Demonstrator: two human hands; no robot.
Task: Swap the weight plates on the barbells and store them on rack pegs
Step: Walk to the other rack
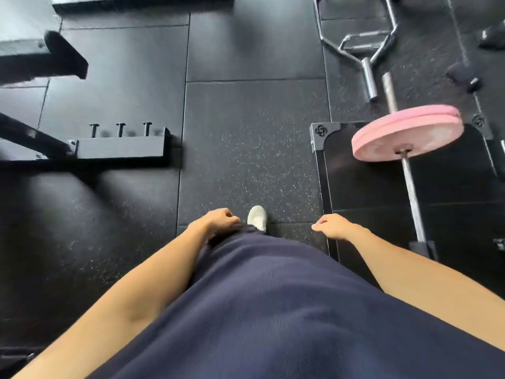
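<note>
Left hand (218, 222): hangs at the near centre beside the navy garment (273, 310), fingers loosely curled, holding nothing.
Right hand (332, 227): hangs near centre-right, fingers loosely curled, holding nothing; it is well apart from the bar.
Pink weight plates (407, 132): two discs pressed together on the barbell (411, 192) at right, above the edge of a black platform (369, 187).
Barbell: steel shaft running from near right to far, through the plates' centre.
Rack base (120, 150): black beam at left, carrying three short upright pegs (120, 129), all bare.
Chrome multi-grip bar (360, 47): lies on the floor at far right, beyond the plates.
Shoe (257, 218): white, between the two hands.
Floor (246, 132): black speckled rubber tiles.
</note>
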